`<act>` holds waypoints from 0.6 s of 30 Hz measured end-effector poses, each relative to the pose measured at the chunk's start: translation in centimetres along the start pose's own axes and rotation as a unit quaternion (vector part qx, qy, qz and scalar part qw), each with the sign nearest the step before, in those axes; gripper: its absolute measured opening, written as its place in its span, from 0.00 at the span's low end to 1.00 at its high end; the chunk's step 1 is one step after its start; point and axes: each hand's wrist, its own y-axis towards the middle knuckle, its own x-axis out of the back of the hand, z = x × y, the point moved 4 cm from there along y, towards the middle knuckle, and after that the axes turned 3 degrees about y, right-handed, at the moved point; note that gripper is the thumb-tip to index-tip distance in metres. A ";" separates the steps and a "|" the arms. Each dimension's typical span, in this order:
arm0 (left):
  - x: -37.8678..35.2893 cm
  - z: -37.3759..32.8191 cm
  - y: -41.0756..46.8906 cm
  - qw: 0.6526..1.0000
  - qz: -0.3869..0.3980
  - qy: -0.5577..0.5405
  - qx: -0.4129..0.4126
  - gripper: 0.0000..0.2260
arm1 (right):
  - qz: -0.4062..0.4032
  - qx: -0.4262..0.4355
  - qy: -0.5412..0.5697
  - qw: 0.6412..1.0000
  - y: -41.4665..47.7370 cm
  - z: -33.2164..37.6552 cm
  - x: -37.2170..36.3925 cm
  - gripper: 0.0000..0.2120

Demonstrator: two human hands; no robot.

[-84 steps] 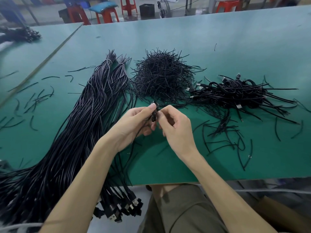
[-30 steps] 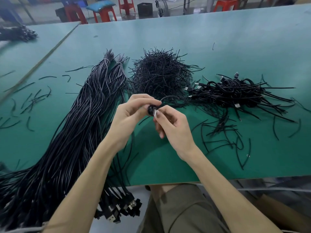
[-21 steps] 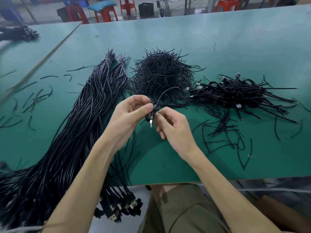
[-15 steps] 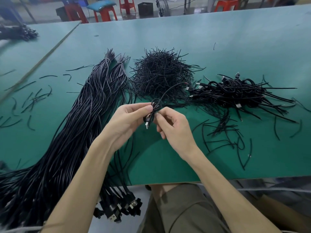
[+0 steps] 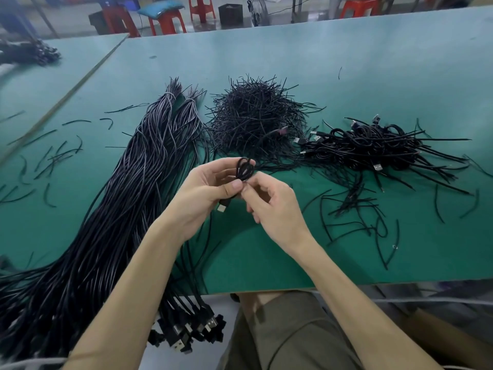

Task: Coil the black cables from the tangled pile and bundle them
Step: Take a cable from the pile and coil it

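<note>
Cable coil [image 5: 245,169], a small black loop stack, stands up out of the left hand [image 5: 205,193], whose thumb and curled fingers pinch its lower end. Its USB plug [image 5: 222,208] pokes out below that thumb. The right hand [image 5: 272,206] meets it there, thumb and forefinger pinching the same lower end of the coil and the other fingers curled. Whether a tie is already between those fingertips I cannot tell.

Winding looks finished, so the step in hand is probably the binding. The next move calls for keeping the loops clamped with the left hand while the right fetches and wraps a tie round the coil's waist.

Half a second ago a loose length arched from the hands toward the tie heap [image 5: 256,121] and the plug dangled between them. Now that arc is gone, taken up into the coil.

Outward on the desk [image 5: 346,62], the long cables [image 5: 120,196] lie to the left, the tie heap is just beyond the hands, and the finished bundles [image 5: 378,148] lie to the right.
</note>
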 end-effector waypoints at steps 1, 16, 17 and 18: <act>0.0 -0.1 0.0 1.000 -0.008 0.005 -0.015 0.17 | 0.005 -0.004 0.011 1.000 0.0 -0.1 -0.1 0.10; 0.3 -0.3 0.1 0.995 -0.050 0.055 -0.064 0.12 | 0.010 -0.004 0.072 0.997 0.3 -0.4 0.0 0.10; 0.3 -0.3 0.1 0.997 -0.043 0.044 -0.052 0.12 | 0.009 -0.005 0.073 0.997 0.3 -0.4 0.0 0.10; 0.2 -0.2 0.1 0.998 -0.038 0.034 -0.041 0.12 | 0.008 -0.006 0.078 0.997 0.2 -0.4 0.0 0.10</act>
